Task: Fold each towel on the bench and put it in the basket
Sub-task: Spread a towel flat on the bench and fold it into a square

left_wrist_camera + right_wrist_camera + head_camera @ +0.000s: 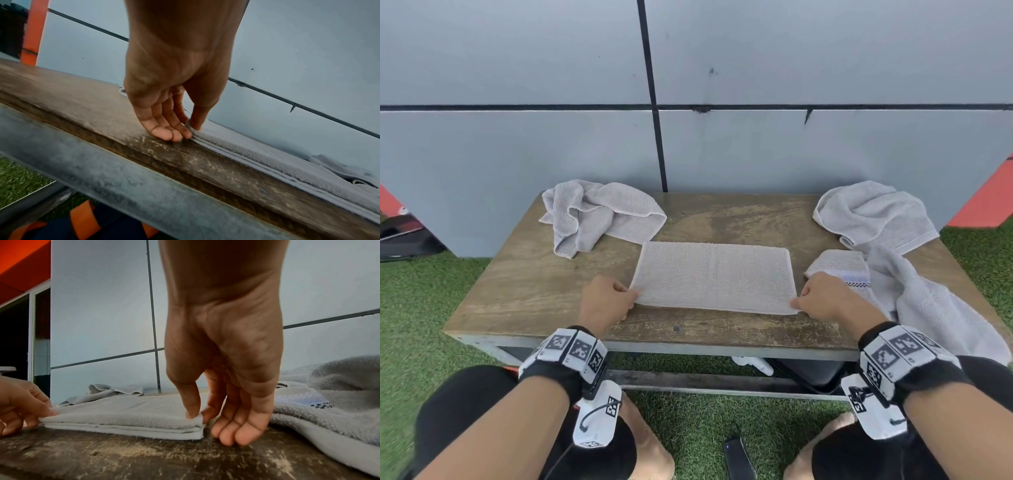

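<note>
A grey folded towel lies flat in the middle of the wooden bench, stacked in several layers. My left hand pinches its near left corner between thumb and fingers. At the near right corner my right hand pinches the top layers the same way. A crumpled towel sits at the back left. Another crumpled towel sits at the back right. A third towel with a patterned band hangs over the right front edge. No basket is in view.
A grey panelled wall stands right behind the bench. Green turf surrounds it. A metal frame rail runs under the bench top, with dark and white objects beneath. My knees are close to the front edge.
</note>
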### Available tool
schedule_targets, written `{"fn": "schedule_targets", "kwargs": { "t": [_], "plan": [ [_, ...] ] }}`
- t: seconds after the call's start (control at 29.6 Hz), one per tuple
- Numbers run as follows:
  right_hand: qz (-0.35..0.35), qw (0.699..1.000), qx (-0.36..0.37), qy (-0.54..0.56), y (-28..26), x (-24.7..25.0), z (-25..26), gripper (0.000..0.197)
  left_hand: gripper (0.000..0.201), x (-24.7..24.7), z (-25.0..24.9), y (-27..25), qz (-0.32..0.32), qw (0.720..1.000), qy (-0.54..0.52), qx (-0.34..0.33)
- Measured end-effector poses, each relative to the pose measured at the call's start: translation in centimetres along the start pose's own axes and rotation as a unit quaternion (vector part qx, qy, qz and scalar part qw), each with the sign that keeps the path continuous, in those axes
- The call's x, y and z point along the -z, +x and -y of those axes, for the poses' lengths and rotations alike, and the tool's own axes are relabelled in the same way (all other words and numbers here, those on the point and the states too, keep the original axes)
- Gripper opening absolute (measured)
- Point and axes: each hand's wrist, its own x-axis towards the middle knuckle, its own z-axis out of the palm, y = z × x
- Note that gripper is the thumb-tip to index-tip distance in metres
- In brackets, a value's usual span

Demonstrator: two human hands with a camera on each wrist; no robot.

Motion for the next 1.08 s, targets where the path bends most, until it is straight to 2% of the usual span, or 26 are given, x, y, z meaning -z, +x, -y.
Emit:
{"fn": "schedule_targets", "kwargs": {
  "t": [0.1, 0.2, 0.24, 0.3, 0.37, 0.44, 0.57, 0.64, 0.74, 0.84, 1.08],
  "plan": [
    [0.004, 1.000, -0.010, -0.001, 0.2, -0.1, -0.1, 0.048, 0.025, 0.0, -0.4, 0.1, 0.007, 1.000, 0.026, 0.004],
    [0.015, 1.000, -0.026, -0.005, -0.1, 0.2, 0.1, 0.037, 0.011, 0.0, -1.4, 0.0, -0.024, 0.997, 0.073, -0.015],
    [-0.012, 1.000, -0.021, -0.012, -0.3, 0.2, 0.4, 0.033, 0.015, -0.3, -1.7, 0.1, -0.047, 0.995, 0.083, -0.037],
    [-0.122, 0.992, 0.023, -0.028, -0.6, -0.2, 1.4, 0.030, 0.027, -1.4, -2.7, 0.2, -0.066, 0.988, 0.087, -0.108],
    [-0.195, 0.974, 0.113, -0.011, -0.6, -1.1, 3.4, 0.027, 0.040, -3.1, -4.2, 0.1, -0.035, 0.979, 0.094, -0.180],
    [-0.176, 0.967, 0.182, 0.000, 0.1, -2.3, 5.9, 0.030, 0.048, -5.3, -6.1, 0.3, 0.009, 0.966, 0.109, -0.236],
    [-0.103, 0.974, 0.200, -0.008, 2.8, -5.1, 9.1, 0.050, 0.051, -9.9, -8.2, 1.3, 0.066, 0.920, 0.200, -0.330],
    [-0.061, 0.980, 0.190, -0.020, 3.7, -6.6, 9.0, 0.057, 0.055, -11.4, -7.5, 2.0, 0.085, 0.900, 0.264, -0.337],
    [-0.043, 0.983, 0.174, -0.050, 4.3, -7.9, 7.7, 0.058, 0.057, -12.4, -5.9, 2.7, 0.065, 0.884, 0.308, -0.345],
    [-0.053, 0.982, 0.171, -0.064, 4.5, -8.1, 7.2, 0.059, 0.056, -12.6, -5.4, 2.9, 0.050, 0.889, 0.296, -0.345],
    [-0.085, 0.982, 0.146, -0.086, 4.4, -8.1, 6.6, 0.059, 0.060, -10.9, -4.1, 3.9, 0.029, 0.916, 0.278, -0.289]
  ]
}}
